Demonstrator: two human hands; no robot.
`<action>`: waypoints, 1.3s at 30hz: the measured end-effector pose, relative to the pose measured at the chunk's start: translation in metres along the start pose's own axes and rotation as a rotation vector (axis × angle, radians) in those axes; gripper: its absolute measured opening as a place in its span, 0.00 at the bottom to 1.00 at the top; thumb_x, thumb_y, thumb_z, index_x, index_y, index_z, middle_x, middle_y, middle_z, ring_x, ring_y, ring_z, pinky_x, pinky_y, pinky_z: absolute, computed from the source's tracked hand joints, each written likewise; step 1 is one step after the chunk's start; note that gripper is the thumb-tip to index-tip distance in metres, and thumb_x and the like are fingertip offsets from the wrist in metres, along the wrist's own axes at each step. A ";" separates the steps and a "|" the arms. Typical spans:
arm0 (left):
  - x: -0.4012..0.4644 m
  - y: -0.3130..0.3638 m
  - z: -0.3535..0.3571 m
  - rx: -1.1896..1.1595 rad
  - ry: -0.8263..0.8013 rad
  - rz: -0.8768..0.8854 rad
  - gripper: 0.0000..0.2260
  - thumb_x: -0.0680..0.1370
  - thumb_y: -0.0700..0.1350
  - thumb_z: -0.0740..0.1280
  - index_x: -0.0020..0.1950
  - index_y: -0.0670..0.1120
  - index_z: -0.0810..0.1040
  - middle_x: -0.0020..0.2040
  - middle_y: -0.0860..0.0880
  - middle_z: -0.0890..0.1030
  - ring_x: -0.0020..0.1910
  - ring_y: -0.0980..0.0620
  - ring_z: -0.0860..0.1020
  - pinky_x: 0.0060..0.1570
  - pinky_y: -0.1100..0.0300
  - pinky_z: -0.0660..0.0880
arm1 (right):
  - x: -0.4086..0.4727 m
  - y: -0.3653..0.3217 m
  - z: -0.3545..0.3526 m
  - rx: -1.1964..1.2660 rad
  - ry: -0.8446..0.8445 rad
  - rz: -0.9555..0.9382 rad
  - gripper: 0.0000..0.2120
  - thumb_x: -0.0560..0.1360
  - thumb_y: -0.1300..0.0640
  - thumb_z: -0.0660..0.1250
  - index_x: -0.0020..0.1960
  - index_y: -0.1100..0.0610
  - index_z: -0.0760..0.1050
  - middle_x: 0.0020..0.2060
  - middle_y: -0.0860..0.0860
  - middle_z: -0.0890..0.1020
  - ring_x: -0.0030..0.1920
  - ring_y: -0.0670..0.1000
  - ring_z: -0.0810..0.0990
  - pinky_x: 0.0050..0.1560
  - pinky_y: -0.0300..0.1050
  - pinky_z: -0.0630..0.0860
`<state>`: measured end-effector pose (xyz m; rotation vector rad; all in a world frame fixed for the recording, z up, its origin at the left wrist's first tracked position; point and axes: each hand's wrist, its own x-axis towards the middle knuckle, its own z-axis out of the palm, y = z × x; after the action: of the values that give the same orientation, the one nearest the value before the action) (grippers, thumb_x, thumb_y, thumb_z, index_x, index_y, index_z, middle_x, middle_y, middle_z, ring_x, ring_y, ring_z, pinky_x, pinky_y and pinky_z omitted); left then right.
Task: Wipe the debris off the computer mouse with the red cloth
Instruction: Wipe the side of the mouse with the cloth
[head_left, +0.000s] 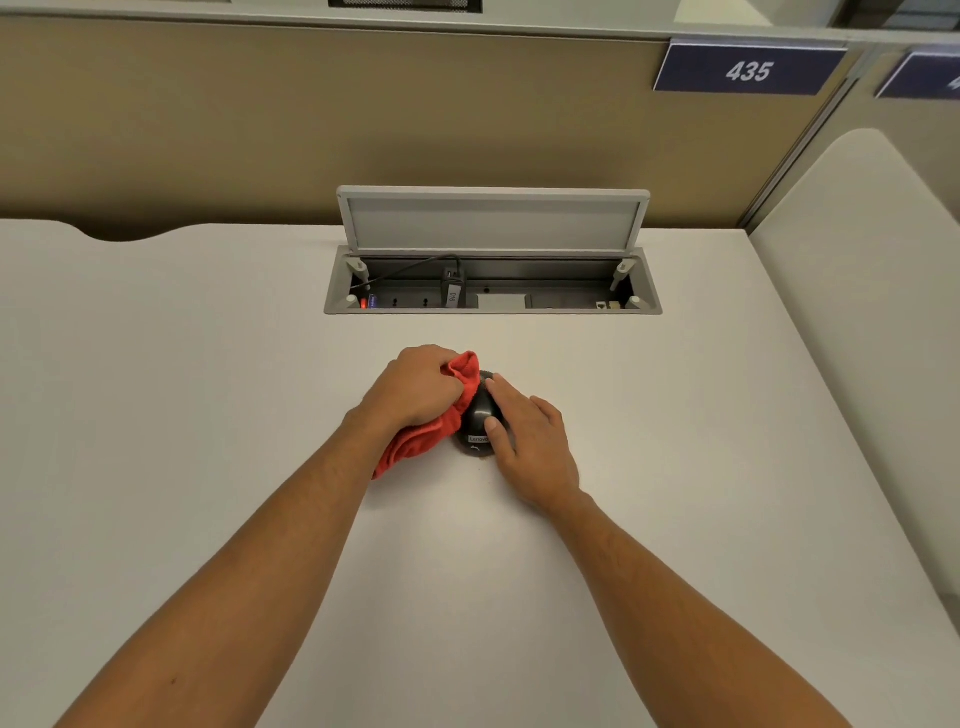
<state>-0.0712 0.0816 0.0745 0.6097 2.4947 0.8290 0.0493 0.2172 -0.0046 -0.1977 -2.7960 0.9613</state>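
On the white desk (208, 415), my left hand (415, 387) grips the cloth (415, 441) against the mouse's (480, 410) left side; right hand (530, 441) steadies its right, fingers (501, 389) loosely spread.

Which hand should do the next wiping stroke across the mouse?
The left hand: it already grips the red cloth against the mouse, while the right hand steadies it.

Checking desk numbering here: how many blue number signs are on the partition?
2: one reading 435 at upper right on the partition, and a second further right, cut off by the picture's edge, its number unreadable.
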 end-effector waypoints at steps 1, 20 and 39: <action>0.000 0.000 -0.002 0.037 0.002 -0.007 0.05 0.76 0.42 0.65 0.45 0.50 0.79 0.46 0.50 0.79 0.41 0.53 0.75 0.38 0.61 0.68 | 0.000 0.001 0.000 -0.007 0.002 0.004 0.24 0.80 0.48 0.51 0.75 0.50 0.63 0.73 0.45 0.67 0.69 0.46 0.67 0.72 0.46 0.55; 0.012 0.004 -0.009 0.135 -0.029 -0.033 0.09 0.76 0.39 0.62 0.49 0.44 0.81 0.47 0.45 0.81 0.44 0.45 0.78 0.48 0.49 0.76 | 0.000 0.000 0.000 -0.007 -0.003 0.004 0.25 0.79 0.47 0.49 0.75 0.50 0.63 0.73 0.46 0.68 0.67 0.47 0.70 0.72 0.49 0.57; 0.009 0.003 -0.009 -0.301 -0.058 -0.114 0.12 0.68 0.33 0.63 0.35 0.50 0.81 0.29 0.57 0.80 0.30 0.57 0.76 0.29 0.64 0.70 | 0.001 -0.001 0.000 0.020 -0.015 0.011 0.24 0.79 0.50 0.52 0.75 0.46 0.60 0.73 0.41 0.67 0.70 0.43 0.67 0.72 0.52 0.57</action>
<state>-0.0826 0.0844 0.0800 0.3785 2.2674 1.0979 0.0485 0.2171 -0.0039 -0.2037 -2.7999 0.9973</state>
